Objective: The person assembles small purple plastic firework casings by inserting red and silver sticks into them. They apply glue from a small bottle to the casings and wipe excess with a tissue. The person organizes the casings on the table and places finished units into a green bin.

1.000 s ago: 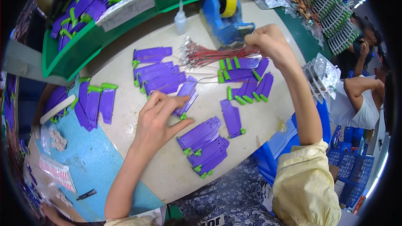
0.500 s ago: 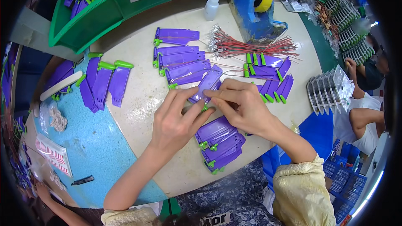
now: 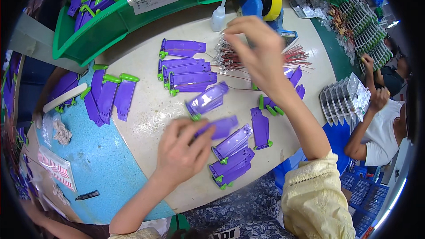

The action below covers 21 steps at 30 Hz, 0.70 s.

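Head view. Left hand (image 3: 183, 150): low on the round table (image 3: 150, 106), fingers curled loosely around one flat purple plastic piece (image 3: 221, 127) that lies flat on the table at centre.

Right hand (image 3: 256, 53): raised above the bundle of red wires (image 3: 265, 57), fingers pinched together; what they pinch cannot be told.

Another purple piece (image 3: 207, 101) lies just above the held one. Stack of purple pieces (image 3: 232, 161) just right of the left hand. Further purple pieces with green clips (image 3: 108, 97) at table's left edge. Green bin (image 3: 115, 24), white squeeze bottle (image 3: 218, 15) and yellow tape roll (image 3: 271, 0) at the far side.
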{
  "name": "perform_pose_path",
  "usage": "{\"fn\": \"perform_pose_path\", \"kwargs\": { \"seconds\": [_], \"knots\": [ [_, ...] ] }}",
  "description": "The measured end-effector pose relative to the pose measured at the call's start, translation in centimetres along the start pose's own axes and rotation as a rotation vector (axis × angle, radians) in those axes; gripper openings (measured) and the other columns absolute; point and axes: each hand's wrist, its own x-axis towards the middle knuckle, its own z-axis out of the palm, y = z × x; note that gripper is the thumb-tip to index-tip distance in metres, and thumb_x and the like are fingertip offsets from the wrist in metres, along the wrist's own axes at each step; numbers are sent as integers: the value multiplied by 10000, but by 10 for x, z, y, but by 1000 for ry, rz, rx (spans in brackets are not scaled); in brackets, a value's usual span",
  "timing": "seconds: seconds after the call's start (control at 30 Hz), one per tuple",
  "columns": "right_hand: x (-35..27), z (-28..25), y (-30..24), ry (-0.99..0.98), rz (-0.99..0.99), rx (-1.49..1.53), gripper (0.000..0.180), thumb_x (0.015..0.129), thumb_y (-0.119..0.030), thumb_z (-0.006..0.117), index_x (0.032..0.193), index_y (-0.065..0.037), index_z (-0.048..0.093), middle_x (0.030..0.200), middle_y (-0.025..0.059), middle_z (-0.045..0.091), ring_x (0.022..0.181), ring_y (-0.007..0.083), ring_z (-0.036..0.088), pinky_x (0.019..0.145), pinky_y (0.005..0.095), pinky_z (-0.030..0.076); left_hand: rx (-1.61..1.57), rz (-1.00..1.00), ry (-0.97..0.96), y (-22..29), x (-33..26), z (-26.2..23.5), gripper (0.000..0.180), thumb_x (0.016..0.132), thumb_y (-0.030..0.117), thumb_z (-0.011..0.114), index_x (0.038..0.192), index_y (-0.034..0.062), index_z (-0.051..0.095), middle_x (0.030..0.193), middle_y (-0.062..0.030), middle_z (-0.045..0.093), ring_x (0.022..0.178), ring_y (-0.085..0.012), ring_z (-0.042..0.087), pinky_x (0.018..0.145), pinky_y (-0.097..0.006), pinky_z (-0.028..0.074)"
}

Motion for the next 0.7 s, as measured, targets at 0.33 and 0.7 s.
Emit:
{"fn": "perform_pose_path", "kwargs": {
  "seconds": [0.33,0.7],
  "knots": [
    [-72,-8,-70,-692,-87,-38,143,764,50,733,862,-7,646,790,96,579,599,243,581,536,361,451,-319,-234,82,-7,5,8,649,697,-18,827,1288,-19,559,1075,-167,632,906,-277,653,778,-366,557],
    [-84,-19,-73,-707,458,379,115,799,10,700,904,34,739,718,145,599,628,273,600,556,392,452,-436,-263,139,-10,3,14,560,654,-15,858,1149,-16,596,1011,-147,650,884,-267,674,741,-358,570]
  ]
}}
